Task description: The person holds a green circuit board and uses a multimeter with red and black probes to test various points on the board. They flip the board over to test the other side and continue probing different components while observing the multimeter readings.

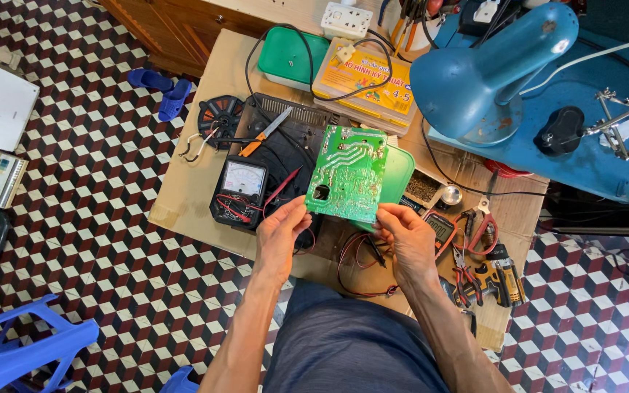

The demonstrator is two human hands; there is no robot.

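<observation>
Cardboard sheet (183,196) on the tiled floor carries everything. Blue lamp (489,73) looms at its far right corner, and a flat yellow box (365,87) with a printed lid sits at the far edge beside a green box (293,58). Green circuit board (347,173) is up off the cardboard, solder side showing, out of any casing; probes lie unused. Analog meter (240,191) waits left. Left hand (282,236) pinches the board's near-left corner, right hand (405,236) pinches the near-right.

Bright, even daylight with soft shadows, sharp focus throughout, and wide-angle bending at the edges.
</observation>
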